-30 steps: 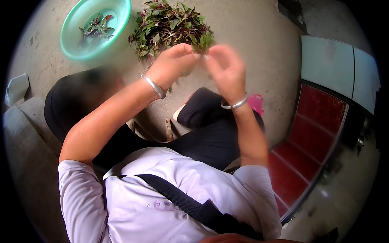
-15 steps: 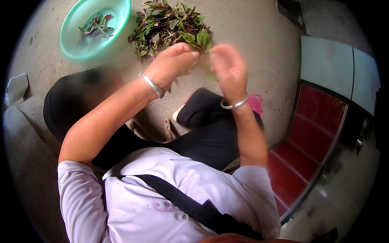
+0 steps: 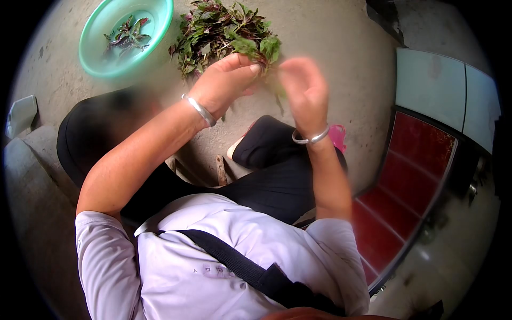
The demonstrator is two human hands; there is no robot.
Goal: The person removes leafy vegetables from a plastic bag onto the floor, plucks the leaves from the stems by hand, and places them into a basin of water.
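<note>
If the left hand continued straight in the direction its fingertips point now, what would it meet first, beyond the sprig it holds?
Past the leafy sprig, the left hand would probably meet the right hand, whose blurred fingers lie just ahead; depth is unclear, so it might miss them.

Left forearm (image 3: 141, 146) and right forearm (image 3: 329, 176) converge forward. Left hand (image 3: 226, 79) pinched, back up; right hand (image 3: 305, 90) just beside it, not touching, loosely curled, fingertips (image 3: 290, 66) blurred.

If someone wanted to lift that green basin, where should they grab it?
Probably by the basin's rim at two opposite edges, coming from the near side: it is wide, round and open-topped, and leafy sprigs lie inside, so keep it level.
</note>
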